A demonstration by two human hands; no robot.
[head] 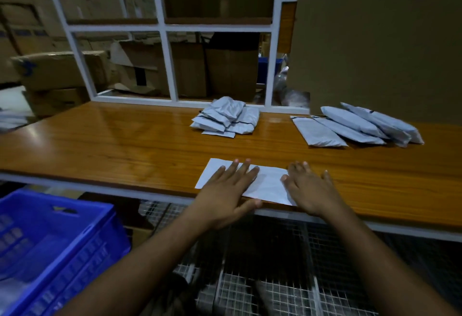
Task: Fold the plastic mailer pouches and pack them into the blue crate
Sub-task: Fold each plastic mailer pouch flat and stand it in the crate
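A flat white mailer pouch point(268, 185) lies at the near edge of the wooden table point(125, 138). My left hand point(226, 190) presses on its left part with fingers spread and straight. My right hand point(310, 188) presses flat on its right end. Further back, a heap of folded grey pouches point(225, 117) sits mid-table. A row of several long unfolded grey pouches point(360, 127) overlaps at the right. The blue crate point(50, 245) stands below the table at the lower left.
A white window frame point(163, 33) rises behind the table, with cardboard boxes point(62, 70) stacked beyond it. A brown wall panel point(375, 40) closes the right side. Wire mesh flooring point(275, 278) lies under the table edge.
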